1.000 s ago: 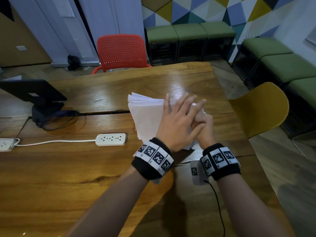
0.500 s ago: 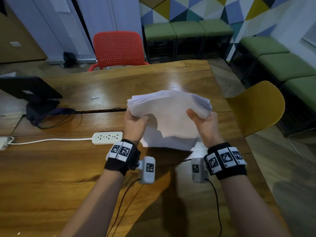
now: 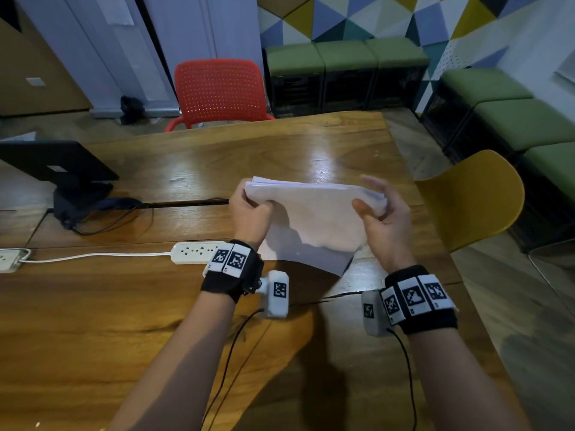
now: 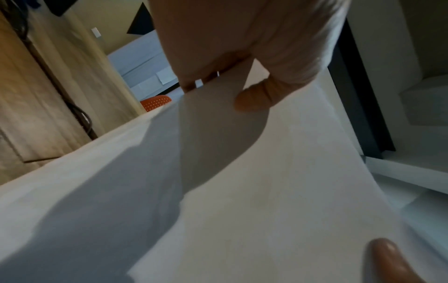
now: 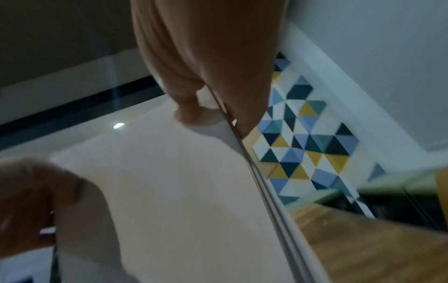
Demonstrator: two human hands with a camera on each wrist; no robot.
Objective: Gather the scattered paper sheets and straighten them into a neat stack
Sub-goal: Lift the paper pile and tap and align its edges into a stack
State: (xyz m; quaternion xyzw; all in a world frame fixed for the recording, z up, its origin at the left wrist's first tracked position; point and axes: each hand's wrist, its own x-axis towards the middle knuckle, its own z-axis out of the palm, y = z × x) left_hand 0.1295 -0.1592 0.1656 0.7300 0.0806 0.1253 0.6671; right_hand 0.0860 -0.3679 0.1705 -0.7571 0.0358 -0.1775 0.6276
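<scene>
A bundle of white paper sheets (image 3: pixel 314 213) is held up above the wooden table (image 3: pixel 93 321), its lower part sagging toward the tabletop. My left hand (image 3: pixel 249 206) grips the bundle's upper left corner, thumb on the near face. At the upper right corner my right hand (image 3: pixel 378 206) pinches the sheets, thumb in front and fingers behind. In the left wrist view the paper (image 4: pixel 242 181) fills the frame under the thumb. The right wrist view shows the sheet edges (image 5: pixel 254 172) slightly fanned, not flush.
A white power strip (image 3: pixel 196 252) with its cable lies left of the paper. A black monitor stand (image 3: pixel 77 194) sits at the far left. A red chair (image 3: pixel 219 91) stands beyond the table and a yellow chair (image 3: pixel 473 197) at its right side.
One second ago my left hand lay flat over the sheets. It then took the left corner, and both hands lifted the bundle and spread to its upper corners.
</scene>
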